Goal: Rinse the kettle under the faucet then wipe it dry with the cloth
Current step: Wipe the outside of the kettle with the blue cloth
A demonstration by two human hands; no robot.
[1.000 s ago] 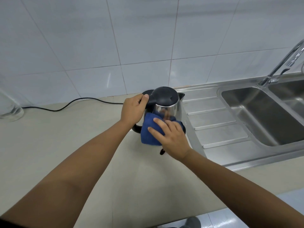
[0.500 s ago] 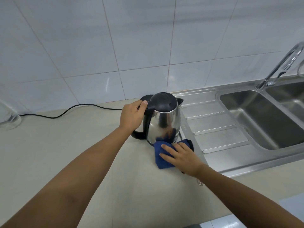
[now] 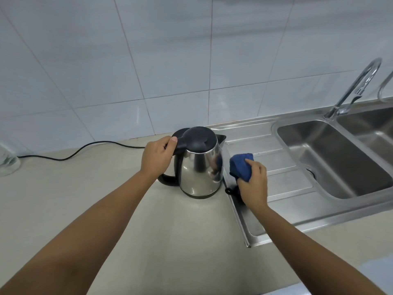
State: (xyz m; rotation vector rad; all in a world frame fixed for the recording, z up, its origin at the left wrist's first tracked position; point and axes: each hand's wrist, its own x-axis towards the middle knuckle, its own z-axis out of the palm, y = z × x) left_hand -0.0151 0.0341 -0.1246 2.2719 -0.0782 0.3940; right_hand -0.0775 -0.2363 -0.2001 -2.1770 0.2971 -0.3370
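A steel kettle (image 3: 198,173) with a black lid and black handle stands upright on the beige counter, close to the sink's drainboard. My left hand (image 3: 156,157) grips the top of its handle, thumb on the lid's hinge. My right hand (image 3: 253,184) holds a bunched blue cloth (image 3: 241,167) just right of the kettle, over the drainboard edge; cloth and kettle look slightly apart. The curved chrome faucet (image 3: 357,86) stands at the far right behind the sink basin (image 3: 331,158); no water runs from it.
A black power cord (image 3: 85,150) trails along the counter to the left behind the kettle. A clear glass vessel (image 3: 7,162) sits at the far left edge. A second basin (image 3: 374,128) lies right of the first. White wall tiles rise behind.
My right hand has carried the cloth from the kettle's front, down past its base, round to its right side. My left hand has stayed on the handle and the kettle has stayed in place.
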